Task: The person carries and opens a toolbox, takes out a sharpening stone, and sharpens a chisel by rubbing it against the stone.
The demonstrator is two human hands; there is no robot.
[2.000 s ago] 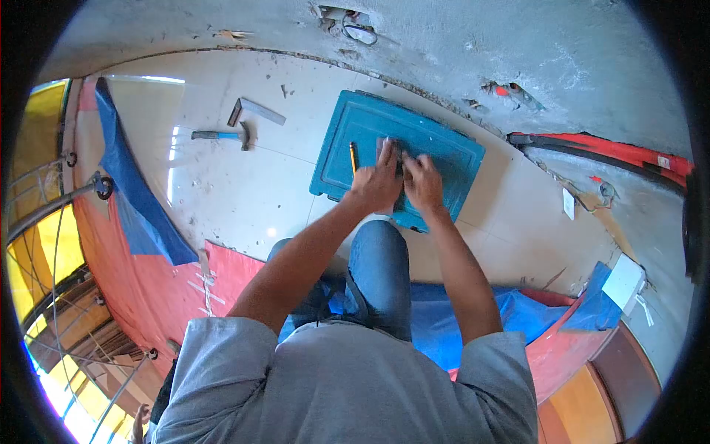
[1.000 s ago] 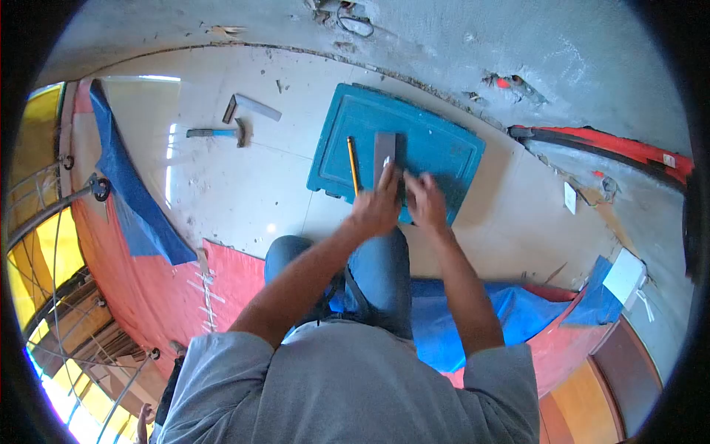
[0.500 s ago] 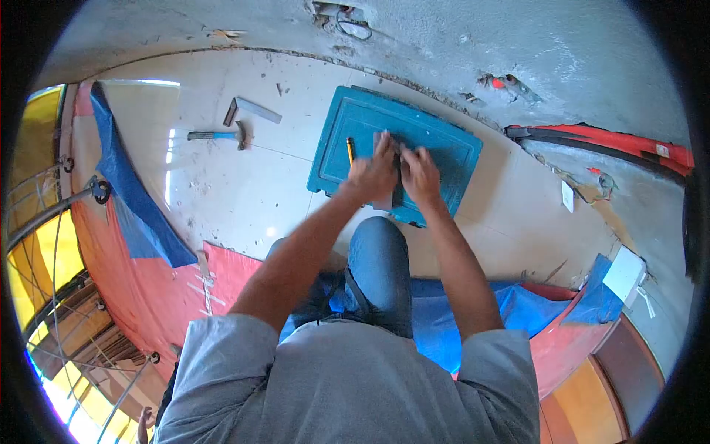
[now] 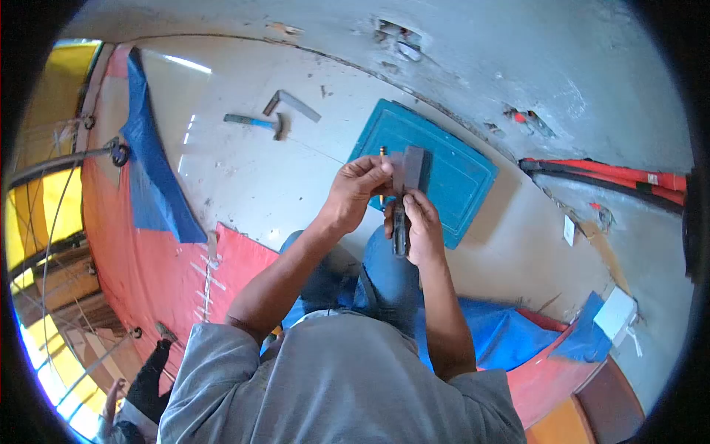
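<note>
My left hand (image 4: 353, 196) has its thumb and fingers pinched together beside a grey-brown flat strip (image 4: 414, 166). A pale, blurred sliver shows at its fingertips, too unclear to name. Wrapped around a dark, narrow tool (image 4: 400, 235), my right hand (image 4: 424, 231) is closed just below the strip; whether strip and tool are joined, I cannot tell. Both hands are above the near edge of a teal plastic case (image 4: 462, 177). A yellow pencil (image 4: 383, 152) lies on the case, partly hidden by my left hand.
On the tiled floor to the left are a hammer (image 4: 255, 122) with a blue handle and a try square (image 4: 296, 106). A rough wall (image 4: 473, 59) runs behind the case. Red sheeting (image 4: 148, 274) and blue tarp (image 4: 159, 170) lie left. Another person (image 4: 137, 403) is at lower left.
Both hands have come back towards me from the case top, and my left hand has moved off to the strip's left side. The view has shifted, and more of the other person shows.
</note>
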